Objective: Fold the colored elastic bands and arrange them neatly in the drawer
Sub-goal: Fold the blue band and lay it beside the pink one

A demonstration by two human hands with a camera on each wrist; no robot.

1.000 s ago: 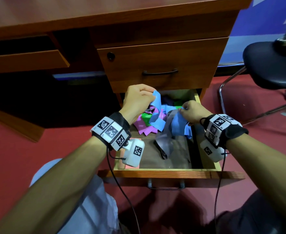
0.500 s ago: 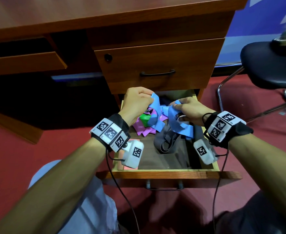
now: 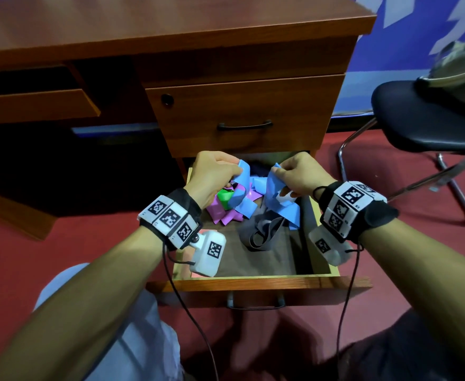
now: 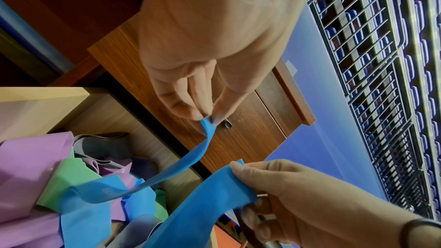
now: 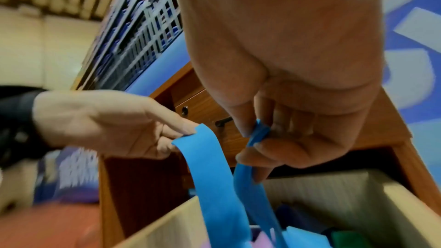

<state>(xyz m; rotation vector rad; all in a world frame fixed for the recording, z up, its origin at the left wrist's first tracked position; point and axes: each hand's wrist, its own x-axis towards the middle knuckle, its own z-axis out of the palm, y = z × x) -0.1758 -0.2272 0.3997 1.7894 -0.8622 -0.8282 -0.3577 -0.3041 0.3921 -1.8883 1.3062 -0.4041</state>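
Both hands hold one blue elastic band (image 3: 276,200) above the open drawer (image 3: 253,280). My left hand (image 3: 216,174) pinches one end of the blue band (image 4: 207,129) between thumb and fingertips. My right hand (image 3: 294,174) grips the other end (image 5: 259,133), bunched in its curled fingers. The band (image 5: 214,176) hangs down in two strips into the drawer. Under it lies a tangle of purple bands (image 3: 223,213), a green band (image 3: 224,196) and more blue ones. A grey band (image 3: 261,229) lies loose on the drawer floor.
The drawer above (image 3: 245,116) is closed, its dark handle (image 3: 244,125) just beyond my hands. A black chair (image 3: 423,127) stands at the right on the red carpet. The front half of the open drawer's floor (image 3: 258,259) is bare.
Both hands have lifted the blue band higher, and my right hand has moved up along it to its end. The grey band has dropped onto the drawer floor.
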